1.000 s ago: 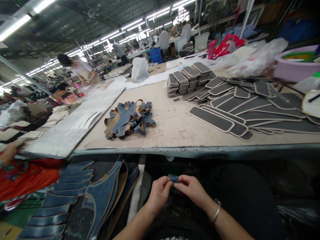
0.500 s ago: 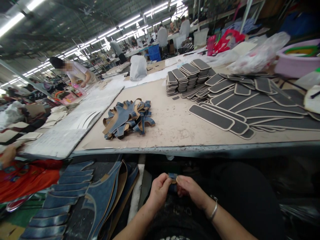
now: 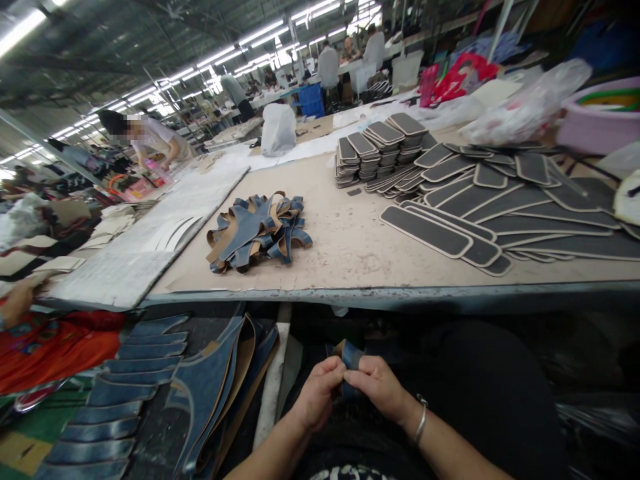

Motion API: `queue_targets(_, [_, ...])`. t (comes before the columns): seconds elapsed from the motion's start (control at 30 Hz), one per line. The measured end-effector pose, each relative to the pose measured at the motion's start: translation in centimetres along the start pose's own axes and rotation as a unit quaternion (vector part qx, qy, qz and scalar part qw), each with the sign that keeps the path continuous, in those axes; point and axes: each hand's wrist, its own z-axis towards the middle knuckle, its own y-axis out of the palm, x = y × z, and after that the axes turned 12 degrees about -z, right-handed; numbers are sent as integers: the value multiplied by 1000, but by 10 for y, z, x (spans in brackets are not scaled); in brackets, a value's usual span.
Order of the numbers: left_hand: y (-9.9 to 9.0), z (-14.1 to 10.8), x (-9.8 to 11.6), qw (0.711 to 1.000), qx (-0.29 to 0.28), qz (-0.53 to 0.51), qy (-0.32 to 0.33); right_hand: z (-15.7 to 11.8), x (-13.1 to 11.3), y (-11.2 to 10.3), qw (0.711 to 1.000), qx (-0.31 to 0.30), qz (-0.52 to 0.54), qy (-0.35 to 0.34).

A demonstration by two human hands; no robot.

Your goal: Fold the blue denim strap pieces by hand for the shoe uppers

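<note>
Between my two hands, above my lap and in front of the table edge, is a blue leather piece (image 3: pixel 352 355) with a tan underside, bent into a curve. My left hand (image 3: pixel 320 389) pinches it from the left, thumb and fingers pressed together. From the right my right hand (image 3: pixel 381 387) grips the same piece, its thumb close to the left thumb. A bracelet circles the right wrist. Part of the piece is hidden behind my fingers. On the table beyond lies a heap of similar blue leather pieces (image 3: pixel 257 230).
Grey pads with pale edges (image 3: pixel 425 230) are stacked and fanned on the right of the table (image 3: pixel 345 247). Larger blue leather panels (image 3: pixel 205 393) and a row of blue strips (image 3: pixel 120 400) lie low at left. A co-worker's hand (image 3: pixel 17 303) shows at the left edge.
The leather piece is turned and bent so that more of it stands above my fingers. My hands have come closer together, thumbs nearly meeting.
</note>
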Motion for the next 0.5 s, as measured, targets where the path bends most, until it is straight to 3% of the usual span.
queue_targets(0.1, [-2, -1, -5, 1000, 27, -16, 0, 2, 2, 3, 997, -29, 46, 46])
queue_targets(0.27, [-3, -6, -4, 1000, -2, -3, -6, -1, 0, -3, 987, -114, 92, 67])
queue_targets(0.5, [-8, -11, -4, 999, -10, 42, -9, -8, 26, -4, 972, -140, 148, 115])
